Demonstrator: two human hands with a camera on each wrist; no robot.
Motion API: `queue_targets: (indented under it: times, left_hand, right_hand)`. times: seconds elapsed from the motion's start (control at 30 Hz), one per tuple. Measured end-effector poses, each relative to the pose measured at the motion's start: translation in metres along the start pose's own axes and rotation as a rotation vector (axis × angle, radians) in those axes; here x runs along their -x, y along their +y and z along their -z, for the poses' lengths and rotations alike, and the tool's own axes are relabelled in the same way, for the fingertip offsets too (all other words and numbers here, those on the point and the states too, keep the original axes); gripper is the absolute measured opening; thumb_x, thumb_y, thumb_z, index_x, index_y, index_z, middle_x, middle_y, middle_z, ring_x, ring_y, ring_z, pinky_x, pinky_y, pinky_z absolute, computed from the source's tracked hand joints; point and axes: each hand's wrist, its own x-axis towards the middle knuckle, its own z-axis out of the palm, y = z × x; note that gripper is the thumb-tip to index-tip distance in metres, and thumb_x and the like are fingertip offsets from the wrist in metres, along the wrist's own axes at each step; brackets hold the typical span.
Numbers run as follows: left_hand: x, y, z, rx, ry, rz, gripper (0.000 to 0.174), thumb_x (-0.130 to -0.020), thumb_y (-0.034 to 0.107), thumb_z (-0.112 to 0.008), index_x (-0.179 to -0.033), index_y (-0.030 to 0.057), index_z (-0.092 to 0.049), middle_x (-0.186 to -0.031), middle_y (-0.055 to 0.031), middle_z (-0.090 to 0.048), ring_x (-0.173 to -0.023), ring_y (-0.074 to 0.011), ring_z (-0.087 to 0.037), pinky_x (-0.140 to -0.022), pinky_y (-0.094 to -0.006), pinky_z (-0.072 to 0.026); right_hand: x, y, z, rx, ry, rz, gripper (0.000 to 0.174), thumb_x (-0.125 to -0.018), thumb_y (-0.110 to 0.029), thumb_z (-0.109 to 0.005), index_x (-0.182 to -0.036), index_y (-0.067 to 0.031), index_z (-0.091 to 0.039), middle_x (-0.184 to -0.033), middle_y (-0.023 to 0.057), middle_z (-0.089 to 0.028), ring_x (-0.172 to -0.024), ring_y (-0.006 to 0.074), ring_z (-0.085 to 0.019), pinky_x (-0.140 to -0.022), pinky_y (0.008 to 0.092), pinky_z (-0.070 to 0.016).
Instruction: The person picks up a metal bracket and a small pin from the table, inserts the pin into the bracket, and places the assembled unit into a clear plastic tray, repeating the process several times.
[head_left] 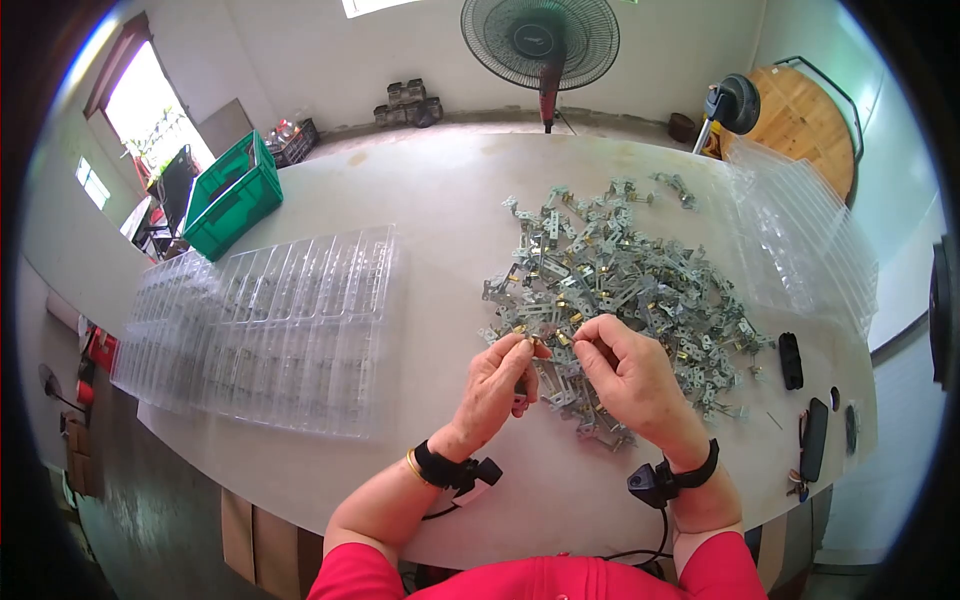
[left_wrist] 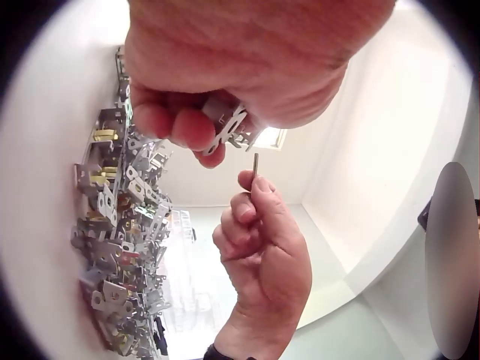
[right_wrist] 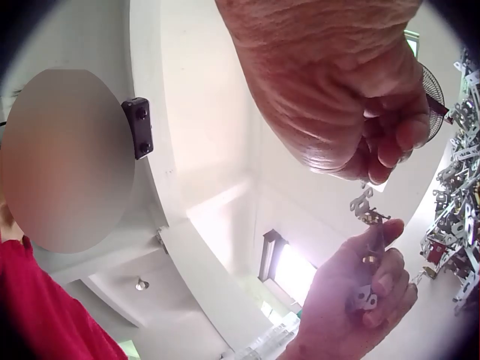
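In the head view my left hand [head_left: 490,388] and right hand [head_left: 638,382] come close together at the near edge of a pile of small metal bracket parts [head_left: 640,270]. The left fingers curl round a small stamped metal bracket [left_wrist: 227,129] with slots in it; its silvery plate [right_wrist: 365,298] and a brass bit [right_wrist: 370,260] also show in the right wrist view. Between thumb and forefinger the right hand pinches a thin metal pin [left_wrist: 256,163], its tip pointing up toward the bracket. Most of the bracket is hidden inside the left fingers.
Clear plastic trays with compartments [head_left: 300,330] lie to the left, and more clear trays [head_left: 800,240] to the right. A green crate [head_left: 235,200] stands at the back left. A black case [head_left: 790,361], a phone-like object [head_left: 815,440] and a loose pin [head_left: 774,420] lie right.
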Motion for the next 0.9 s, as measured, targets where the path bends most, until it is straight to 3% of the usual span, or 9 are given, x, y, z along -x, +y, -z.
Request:
queue_targets:
  times: [0.27,0.43,0.57,0.63,0.67,0.73,0.9]
  left_hand:
    - [0.005,0.002,-0.004,-0.066,-0.003,-0.008,0.033,-0.108,0.031,-0.044,-0.106,0.0034,-0.062,-0.062,0.0013,-0.053,-0.050,-0.0045,-0.043,-0.046,-0.0208,-0.0367]
    - [0.005,-0.006,-0.006,-0.182,0.038,-0.120,0.030,-0.108,0.027,-0.045,-0.107,0.0031,-0.063,-0.061,0.0015,-0.053,-0.052,-0.0039,-0.044,-0.048,-0.0213,-0.0358]
    - [0.003,-0.015,-0.006,-0.272,0.071,-0.268,0.025,-0.108,0.021,-0.046,-0.107,0.0029,-0.063,-0.061,0.0024,-0.053,-0.054,-0.0035,-0.044,-0.051,-0.0217,-0.0350]
    - [0.002,-0.019,-0.006,-0.266,0.082,-0.276,0.025,-0.108,0.020,-0.046,-0.107,0.0025,-0.064,-0.061,0.0027,-0.052,-0.055,-0.0037,-0.044,-0.052,-0.0220,-0.0351]
    - [0.002,-0.020,-0.007,-0.258,0.096,-0.285,0.024,-0.108,0.020,-0.047,-0.107,0.0021,-0.064,-0.060,0.0030,-0.052,-0.055,-0.0038,-0.044,-0.052,-0.0223,-0.0353]
    - [0.002,-0.020,-0.005,-0.280,0.091,-0.299,0.025,-0.107,0.019,-0.047,-0.107,0.0015,-0.064,-0.061,0.0025,-0.052,-0.055,-0.0039,-0.045,-0.052,-0.0224,-0.0356]
    - [0.003,-0.017,-0.006,-0.378,0.112,-0.321,0.023,-0.107,0.017,-0.048,-0.106,-0.0007,-0.063,-0.062,0.0005,-0.054,-0.056,-0.0047,-0.048,-0.052,-0.0232,-0.0379]
  right_hand:
    - [0.000,-0.003,0.002,0.074,-0.039,-0.020,0.008,-0.095,-0.012,-0.061,-0.100,-0.0048,-0.061,-0.074,0.0135,-0.063,-0.061,0.0270,-0.062,-0.058,0.0366,-0.0473]
    - [0.001,-0.001,0.002,0.150,-0.017,0.064,0.008,-0.095,-0.012,-0.060,-0.098,-0.0052,-0.059,-0.080,0.0171,-0.065,-0.070,0.0382,-0.064,-0.060,0.0438,-0.0491]
    - [0.003,-0.001,0.002,0.202,-0.011,0.103,0.007,-0.095,-0.011,-0.059,-0.096,-0.0049,-0.057,-0.080,0.0177,-0.065,-0.073,0.0398,-0.064,-0.062,0.0459,-0.0493]
    - [0.003,0.002,0.001,0.230,0.026,0.167,0.005,-0.094,-0.006,-0.062,-0.096,-0.0035,-0.059,-0.074,0.0162,-0.061,-0.065,0.0336,-0.063,-0.058,0.0378,-0.0472]
    - [0.003,0.002,0.002,0.231,0.028,0.164,0.005,-0.094,-0.006,-0.062,-0.096,-0.0035,-0.059,-0.074,0.0162,-0.061,-0.065,0.0336,-0.063,-0.058,0.0378,-0.0472]
    - [0.003,0.000,0.003,0.217,-0.012,0.149,0.007,-0.096,-0.010,-0.058,-0.095,-0.0038,-0.055,-0.080,0.0189,-0.063,-0.076,0.0412,-0.064,-0.063,0.0483,-0.0484]
    - [0.003,-0.003,0.007,0.184,-0.053,0.091,0.008,-0.096,-0.010,-0.058,-0.096,-0.0024,-0.055,-0.079,0.0207,-0.064,-0.075,0.0420,-0.064,-0.064,0.0486,-0.0480]
